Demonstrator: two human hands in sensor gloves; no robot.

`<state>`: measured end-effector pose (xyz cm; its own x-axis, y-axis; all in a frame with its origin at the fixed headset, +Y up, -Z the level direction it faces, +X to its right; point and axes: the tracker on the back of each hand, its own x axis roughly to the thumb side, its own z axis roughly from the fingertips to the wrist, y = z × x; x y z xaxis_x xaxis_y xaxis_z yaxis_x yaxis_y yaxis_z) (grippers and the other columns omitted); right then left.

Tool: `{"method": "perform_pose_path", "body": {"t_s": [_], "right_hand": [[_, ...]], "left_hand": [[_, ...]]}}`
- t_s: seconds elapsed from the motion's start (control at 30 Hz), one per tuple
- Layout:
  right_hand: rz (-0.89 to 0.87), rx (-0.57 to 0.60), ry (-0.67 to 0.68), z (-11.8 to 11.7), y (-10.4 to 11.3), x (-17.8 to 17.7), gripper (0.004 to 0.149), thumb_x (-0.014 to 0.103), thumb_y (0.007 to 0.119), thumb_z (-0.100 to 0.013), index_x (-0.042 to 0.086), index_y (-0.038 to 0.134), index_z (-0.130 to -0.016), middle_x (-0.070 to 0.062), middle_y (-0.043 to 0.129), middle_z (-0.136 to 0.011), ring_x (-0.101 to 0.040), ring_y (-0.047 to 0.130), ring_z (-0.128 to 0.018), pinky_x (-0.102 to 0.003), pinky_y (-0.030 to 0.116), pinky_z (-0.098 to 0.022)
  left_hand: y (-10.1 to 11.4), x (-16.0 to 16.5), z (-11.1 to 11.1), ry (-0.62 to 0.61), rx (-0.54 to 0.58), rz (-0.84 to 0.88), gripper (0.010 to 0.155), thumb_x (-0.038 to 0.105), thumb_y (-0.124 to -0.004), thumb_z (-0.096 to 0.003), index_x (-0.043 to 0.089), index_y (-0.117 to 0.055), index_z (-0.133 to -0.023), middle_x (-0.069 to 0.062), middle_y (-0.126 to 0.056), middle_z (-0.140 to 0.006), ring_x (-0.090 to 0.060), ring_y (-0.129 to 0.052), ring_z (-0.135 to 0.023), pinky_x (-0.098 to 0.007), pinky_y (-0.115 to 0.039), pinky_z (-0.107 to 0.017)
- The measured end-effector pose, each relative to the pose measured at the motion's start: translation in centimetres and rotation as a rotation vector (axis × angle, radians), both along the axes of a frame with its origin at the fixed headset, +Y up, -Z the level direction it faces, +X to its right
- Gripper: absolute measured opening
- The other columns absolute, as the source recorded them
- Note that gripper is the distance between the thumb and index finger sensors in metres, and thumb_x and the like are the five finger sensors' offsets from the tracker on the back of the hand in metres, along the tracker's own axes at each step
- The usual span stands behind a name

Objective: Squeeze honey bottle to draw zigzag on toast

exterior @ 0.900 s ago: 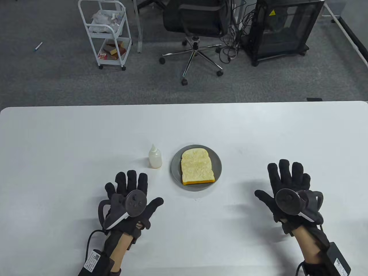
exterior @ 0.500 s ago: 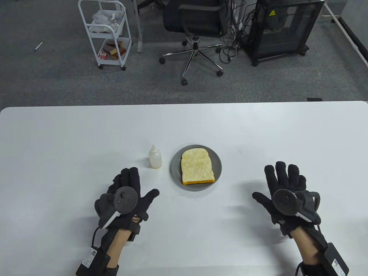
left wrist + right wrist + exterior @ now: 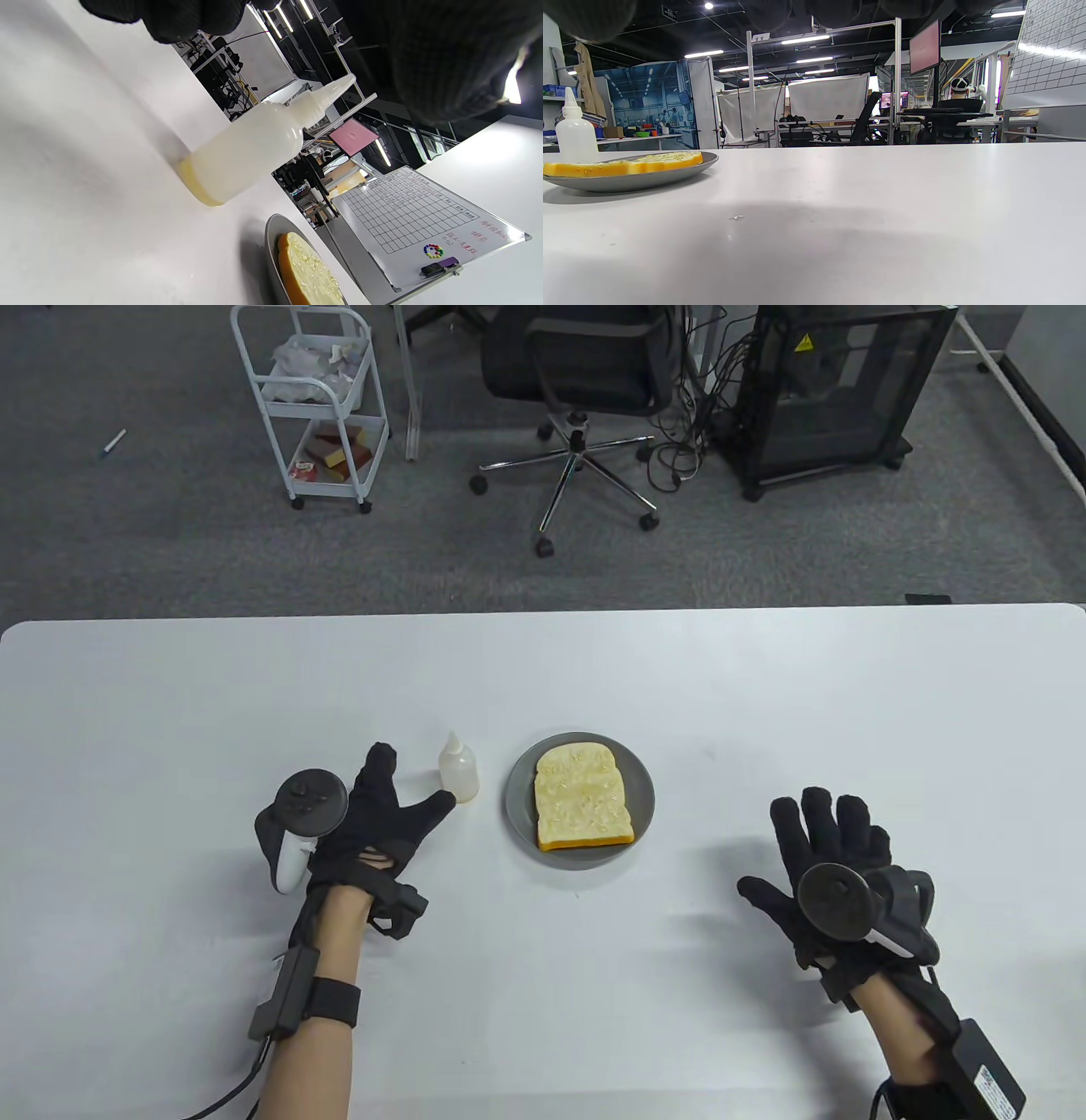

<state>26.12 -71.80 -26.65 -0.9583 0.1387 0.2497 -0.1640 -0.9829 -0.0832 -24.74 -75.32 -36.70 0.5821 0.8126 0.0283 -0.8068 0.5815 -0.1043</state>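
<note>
Near table edge: right hand [image 3: 836, 869] flat w/ fingers spread, palm down, holding nothing, toward the right side. Left hand [image 3: 373, 823] turned on edge, open, thumb tip just beside honey bottle [image 3: 458, 768], no grip on it. Bottle upright mid-table, just left of grey plate [image 3: 519, 806] w/ toast [image 3: 581, 797] on it. White table [image 3: 764, 687] matte, bare toward far edge. Beyond: grey carpet, white cart [image 3: 314, 407], office chair [image 3: 585, 398], black cabinet [image 3: 840, 390].
</note>
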Motion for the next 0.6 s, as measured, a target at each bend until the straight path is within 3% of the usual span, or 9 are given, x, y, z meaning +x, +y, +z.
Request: {"method": "perform_pose_path", "body": {"t_s": [0.13, 0.33, 0.6], "right_hand": [[-0.006, 0.003, 0.006, -0.1, 0.0, 0.0, 0.095, 0.071, 0.059, -0.049, 0.009, 0.029, -0.115, -0.031, 0.026, -0.117, -0.072, 0.031, -0.095, -0.083, 0.041, -0.061], [-0.014, -0.006, 0.007, -0.3, -0.1, 0.1, 0.095, 0.07, 0.06, -0.049, 0.009, 0.03, -0.115, -0.031, 0.027, -0.117, -0.072, 0.031, -0.095, -0.083, 0.042, -0.061], [-0.014, -0.015, 0.013, -0.5, -0.2, 0.0, 0.095, 0.07, 0.06, -0.049, 0.009, 0.03, -0.115, -0.031, 0.027, -0.117, -0.072, 0.031, -0.095, -0.083, 0.041, -0.061]], "left_hand": [[-0.8, 1.2, -0.9, -0.006, -0.031, -0.043, 0.11, 0.072, -0.09, -0.0431, 0.013, -0.025, -0.109, -0.022, -0.038, -0.117, -0.053, -0.051, -0.107, -0.065, -0.048, -0.077], [-1.4, 3.0, -2.4, 0.013, 0.012, -0.085, 0.104, 0.066, -0.095, -0.0422, 0.012, -0.035, -0.108, -0.02, -0.049, -0.114, -0.049, -0.062, -0.104, -0.061, -0.057, -0.075], [-1.6, 4.1, -3.8, 0.142, -0.004, -0.18, 0.096, 0.063, -0.099, -0.0405, 0.012, -0.047, -0.105, -0.018, -0.065, -0.109, -0.045, -0.077, -0.097, -0.057, -0.067, -0.071]]}}
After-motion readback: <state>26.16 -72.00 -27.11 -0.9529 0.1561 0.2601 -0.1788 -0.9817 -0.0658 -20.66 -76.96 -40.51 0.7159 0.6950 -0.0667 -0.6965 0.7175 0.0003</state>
